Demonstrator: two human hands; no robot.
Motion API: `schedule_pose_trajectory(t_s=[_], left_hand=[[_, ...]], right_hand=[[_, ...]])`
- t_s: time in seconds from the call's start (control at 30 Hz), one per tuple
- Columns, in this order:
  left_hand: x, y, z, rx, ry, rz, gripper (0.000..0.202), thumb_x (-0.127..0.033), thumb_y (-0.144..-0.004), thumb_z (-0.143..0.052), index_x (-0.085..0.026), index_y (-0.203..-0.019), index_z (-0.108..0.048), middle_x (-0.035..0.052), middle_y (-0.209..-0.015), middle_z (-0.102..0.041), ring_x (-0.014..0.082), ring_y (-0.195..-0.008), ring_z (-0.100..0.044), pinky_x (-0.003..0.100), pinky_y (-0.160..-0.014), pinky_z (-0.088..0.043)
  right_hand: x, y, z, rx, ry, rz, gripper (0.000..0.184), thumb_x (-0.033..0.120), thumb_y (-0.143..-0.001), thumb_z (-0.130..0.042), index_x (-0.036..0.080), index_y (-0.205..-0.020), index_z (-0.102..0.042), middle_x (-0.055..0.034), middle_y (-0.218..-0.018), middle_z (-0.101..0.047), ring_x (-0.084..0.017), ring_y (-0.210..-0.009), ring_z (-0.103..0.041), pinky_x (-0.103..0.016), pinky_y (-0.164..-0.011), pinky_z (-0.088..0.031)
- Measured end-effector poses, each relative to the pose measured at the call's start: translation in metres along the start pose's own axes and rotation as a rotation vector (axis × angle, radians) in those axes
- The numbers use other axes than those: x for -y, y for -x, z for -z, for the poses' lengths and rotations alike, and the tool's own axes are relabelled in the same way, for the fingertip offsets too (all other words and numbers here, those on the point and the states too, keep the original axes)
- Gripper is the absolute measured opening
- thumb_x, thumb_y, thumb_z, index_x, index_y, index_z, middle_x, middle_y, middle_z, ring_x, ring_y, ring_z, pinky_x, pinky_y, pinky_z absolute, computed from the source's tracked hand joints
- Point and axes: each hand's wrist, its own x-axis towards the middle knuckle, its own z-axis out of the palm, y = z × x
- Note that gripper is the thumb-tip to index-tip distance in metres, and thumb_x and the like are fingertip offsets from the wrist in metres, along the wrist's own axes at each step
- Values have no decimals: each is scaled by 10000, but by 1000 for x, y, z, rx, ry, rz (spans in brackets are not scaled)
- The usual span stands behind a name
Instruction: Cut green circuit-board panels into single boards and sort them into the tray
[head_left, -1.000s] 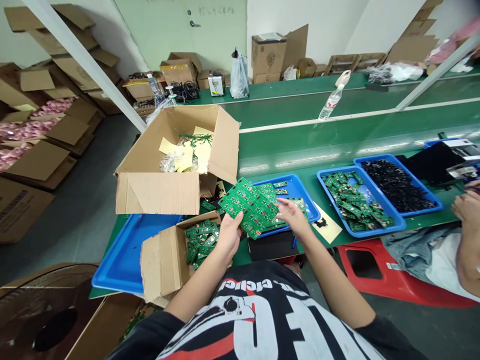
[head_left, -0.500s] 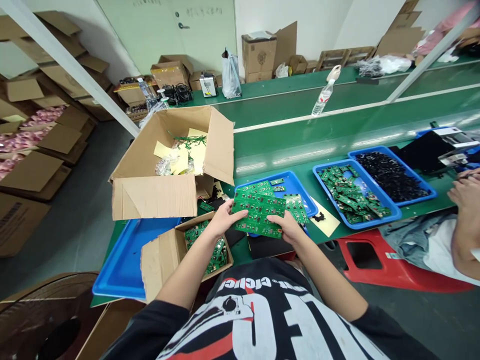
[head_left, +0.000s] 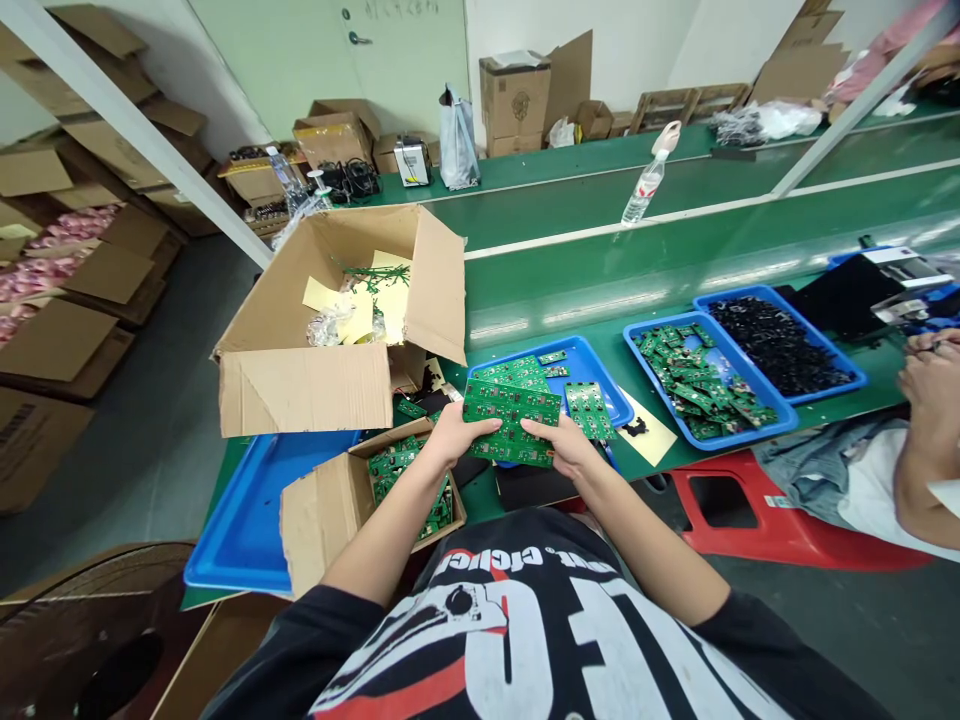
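Note:
My left hand (head_left: 452, 437) and my right hand (head_left: 564, 445) both grip one green circuit board panel (head_left: 511, 420), one on each side, fingers curled over its edges. The panel hangs just above the near end of a blue tray (head_left: 600, 375) that holds more green panels. Left of my left hand, a small open cardboard box (head_left: 330, 520) holds several small green boards.
A large open cardboard box (head_left: 307, 385) with yellow sheets stands at the left. Another blue tray (head_left: 240, 520) lies below it. Right are a blue tray of green boards (head_left: 750, 430) and one of black parts (head_left: 840, 385). A co-worker's hand (head_left: 928, 385) is at the far right, above a red stool (head_left: 750, 520).
The panel was tilted up in my left hand alone, my right hand reaching for it. Now both hands hold it level and lower, closer to my body.

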Motion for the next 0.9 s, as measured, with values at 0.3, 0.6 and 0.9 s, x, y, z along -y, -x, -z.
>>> schedule_pose_trajectory(t_s=[0.3,0.6,0.9], left_hand=[[20,-3,2,-106,-140,-47,290,-271,-500,-739,-119,-731,-651,56,-732,-692,230,-679,-634,343,-641,-503],[34,-9,-1,-200,-238,-55,154,-220,-512,-710,-139,-611,-625,44,-661,-675,254,-724,-626,366,-690,-486],[49,-24,7,-196,-91,-28,409,-353,-549,-711,-140,-887,-624,83,-914,-683,235,-819,-633,366,-736,-498]], right_hand=[[-16,-10,2,-12,-15,-6,484,261,-454,-781,159,-901,-627,-59,-853,-697,-254,-791,-648,-401,-739,-511],[-36,-21,3,-125,72,112,465,260,-464,-769,134,-888,-625,-73,-869,-693,-251,-809,-641,-394,-746,-508],[-9,-26,29,-318,-108,104,297,229,-496,-748,151,-752,-618,-22,-706,-691,-212,-693,-653,-367,-686,-531]])
